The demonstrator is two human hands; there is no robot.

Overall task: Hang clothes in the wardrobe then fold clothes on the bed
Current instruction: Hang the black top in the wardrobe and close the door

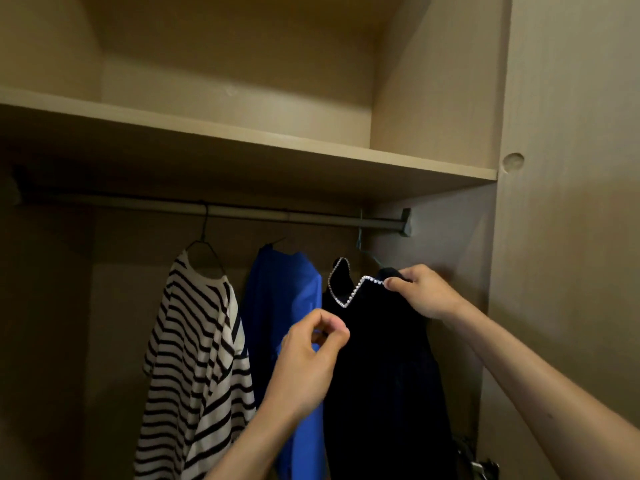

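Right grip (pixel 426 292) tight on black dress (pixel 381 375), left grip (pixel 308 358) curled, hold unclear — blue garment (pixel 284 292), striped shirt (pixel 197 341) beside.

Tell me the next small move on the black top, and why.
Probably ease the shoulder of the black top flat over the hanger. The right hand pinches the beaded neckline there, the neckline sits lopsided, and the hanger hook is on the rail. The left hand may be free.

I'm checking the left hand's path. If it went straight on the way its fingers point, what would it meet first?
Most likely the black dress, hanging right ahead of the left hand. Whether the fingertips already touch its edge is unclear from this view.
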